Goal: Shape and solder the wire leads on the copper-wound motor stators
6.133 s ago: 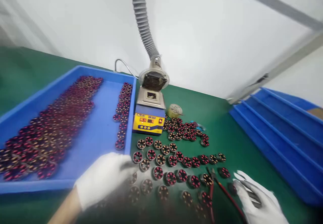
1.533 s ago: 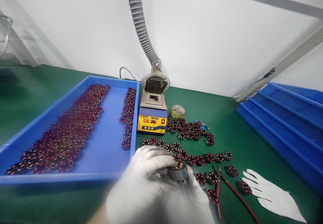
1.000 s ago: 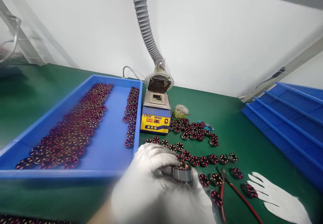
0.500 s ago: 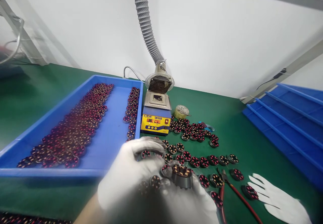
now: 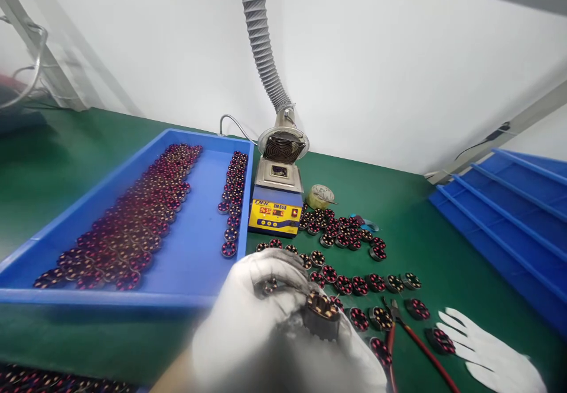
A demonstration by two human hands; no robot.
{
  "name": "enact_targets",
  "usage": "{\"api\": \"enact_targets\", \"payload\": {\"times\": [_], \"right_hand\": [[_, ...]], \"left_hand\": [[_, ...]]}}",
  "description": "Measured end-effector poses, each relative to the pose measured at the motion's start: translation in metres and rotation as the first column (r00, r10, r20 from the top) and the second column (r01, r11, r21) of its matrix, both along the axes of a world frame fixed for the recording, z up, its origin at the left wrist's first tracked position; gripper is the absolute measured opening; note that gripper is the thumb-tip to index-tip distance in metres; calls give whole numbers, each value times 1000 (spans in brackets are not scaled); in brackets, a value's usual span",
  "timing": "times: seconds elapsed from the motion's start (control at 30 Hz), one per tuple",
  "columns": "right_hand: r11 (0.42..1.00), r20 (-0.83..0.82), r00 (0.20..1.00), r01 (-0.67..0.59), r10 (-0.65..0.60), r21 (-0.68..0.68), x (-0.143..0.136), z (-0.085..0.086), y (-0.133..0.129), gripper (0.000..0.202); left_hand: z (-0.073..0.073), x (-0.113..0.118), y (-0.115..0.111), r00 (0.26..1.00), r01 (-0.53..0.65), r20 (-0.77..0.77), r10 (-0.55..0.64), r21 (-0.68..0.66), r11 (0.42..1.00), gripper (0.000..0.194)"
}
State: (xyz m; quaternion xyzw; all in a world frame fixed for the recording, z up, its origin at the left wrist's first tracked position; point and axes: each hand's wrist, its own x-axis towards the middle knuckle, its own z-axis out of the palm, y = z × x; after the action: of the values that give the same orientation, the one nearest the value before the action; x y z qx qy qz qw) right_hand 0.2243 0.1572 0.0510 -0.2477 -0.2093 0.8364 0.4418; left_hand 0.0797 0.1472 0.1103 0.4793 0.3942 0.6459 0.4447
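Note:
Both hands wear white gloves and meet at the bottom centre. My right hand [image 5: 354, 357] holds a round black motor part with copper-coloured windings [image 5: 322, 316], tilted toward the camera. The fingers of my left hand [image 5: 261, 298] are curled, their darkened tips at the left rim of that part; whether they pinch something small there is hard to make out. Around and beyond the hands, similar round parts [image 5: 359, 285] with red or copper windings lie in loose rows on the green table [image 5: 390, 192].
A blue tray [image 5: 190, 251] of round parts is at left. Behind the hands stands a yellow-fronted solder pot [image 5: 275, 216] under a duct [image 5: 266, 44]. Red-handled pliers [image 5: 416, 337], a spare glove [image 5: 491, 351], a small tub [image 5: 321, 197] and blue trays [image 5: 509, 216] are rightward.
My left hand has moved right, closer to the held part, and its fingers now meet that part's rim. The solder pot's display digits differ. The view has shifted slightly.

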Motion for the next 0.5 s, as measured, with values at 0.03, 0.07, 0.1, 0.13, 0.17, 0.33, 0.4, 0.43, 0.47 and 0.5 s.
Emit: {"api": "enact_targets", "payload": {"times": [0.03, 0.07, 0.1, 0.13, 0.17, 0.33, 0.4, 0.43, 0.47, 0.5], "right_hand": [[1000, -5, 1000, -7, 7, 3, 1, 4, 1, 46], [1000, -1, 1000, -30, 30, 3, 2, 9, 3, 43], [998, 10, 998, -60, 60, 4, 4, 15, 4, 39], [996, 27, 996, -86, 86, 6, 5, 20, 6, 36], [995, 42, 994, -102, 101, 10, 5, 26, 6, 34], [999, 98, 995, -12, 8, 44, -1, 32, 4, 40], [992, 164, 982, 77, -92, 99, -3, 29, 3, 40], [977, 221, 960, 138, -172, 163, -3, 26, 3, 40], [945, 285, 920, 195, -269, 262, -2, 23, 3, 40], [885, 349, 853, 239, -388, 399, -2, 20, 3, 39]], "left_hand": [[-1, -2, -1, 997, -46, 61, 47, -11, 999, 11], [-3, -5, -2, 990, -94, 100, 97, -31, 995, 10], [-4, -7, -3, 985, -131, 104, 137, -64, 989, 10], [-5, -8, -3, 987, -139, 65, 146, -105, 985, 14], [-6, -9, -4, 993, -117, -5, 118, -151, 981, 18], [-6, 4, -2, 993, 2, -118, -12, -88, 996, 14], [-5, 8, -1, 987, -66, -139, 74, 59, 996, 14], [-5, 9, -2, 985, -86, -141, 104, 122, 989, 13], [-4, 9, -3, 984, -98, -130, 121, 172, 980, 11], [-3, 7, -4, 984, -113, -111, 137, 196, 974, 9]]}}
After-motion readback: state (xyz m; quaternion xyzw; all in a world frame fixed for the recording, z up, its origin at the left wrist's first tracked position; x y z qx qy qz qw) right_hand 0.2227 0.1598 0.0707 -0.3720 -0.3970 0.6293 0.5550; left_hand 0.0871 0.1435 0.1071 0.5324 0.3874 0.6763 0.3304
